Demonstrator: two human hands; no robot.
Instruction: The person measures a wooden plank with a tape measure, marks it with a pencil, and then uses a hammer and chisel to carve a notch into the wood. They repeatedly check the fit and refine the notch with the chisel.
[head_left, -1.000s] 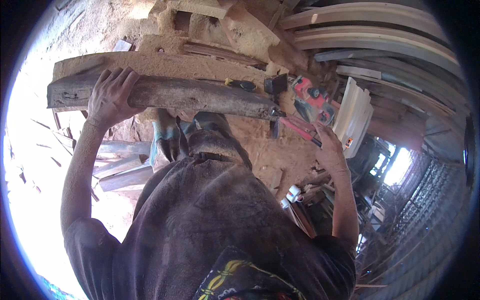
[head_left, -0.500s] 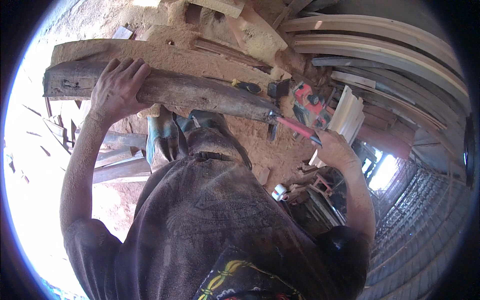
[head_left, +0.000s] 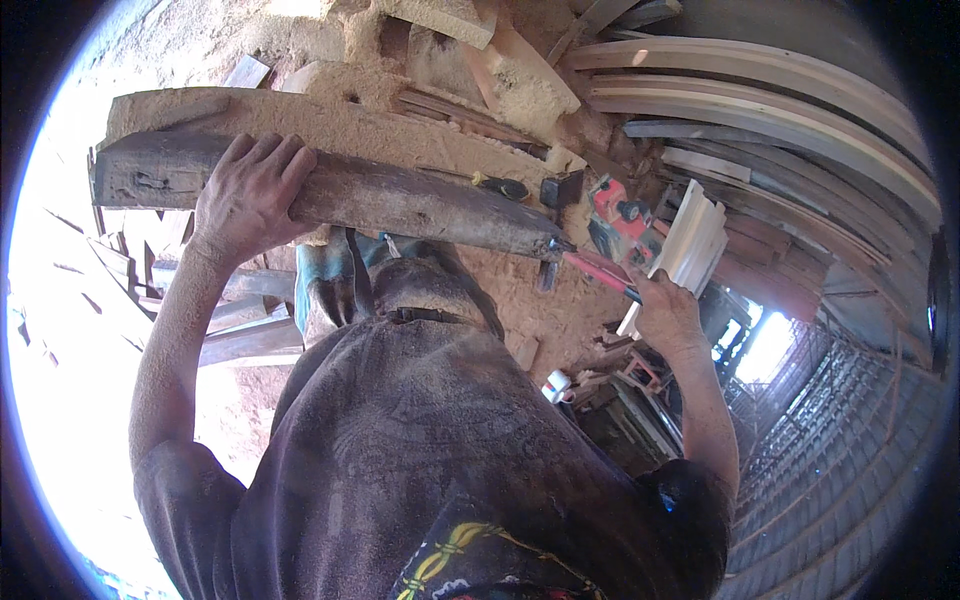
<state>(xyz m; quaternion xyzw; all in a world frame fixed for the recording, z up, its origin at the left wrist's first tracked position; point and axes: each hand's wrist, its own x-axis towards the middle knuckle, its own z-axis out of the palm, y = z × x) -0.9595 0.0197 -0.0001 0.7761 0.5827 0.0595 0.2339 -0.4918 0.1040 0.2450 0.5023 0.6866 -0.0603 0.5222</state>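
A long, weathered wooden board [head_left: 400, 212] lies crosswise in front of me, its grey-brown face dusted with sawdust. My left hand [head_left: 252, 195] is closed over its left part, fingers wrapped across the far edge. At the board's right end is a red-handled plier-like tool [head_left: 598, 272]; its metal head meets the tip of the board. My right hand [head_left: 668, 312] grips the dark end of that tool. What the tool's jaws touch is too small to make out.
A sawdust-covered plank [head_left: 300, 112] lies behind the board. Near its right end are a yellow-and-black screwdriver [head_left: 502, 187], a dark block [head_left: 562, 189] and a red power tool [head_left: 622, 215]. Long timbers [head_left: 760, 95] are stacked at right. A white mug [head_left: 557, 385] stands lower down.
The board and both hands appear slightly lower in view. My right hand has shifted a little, and the tool's red handles now look spread apart.
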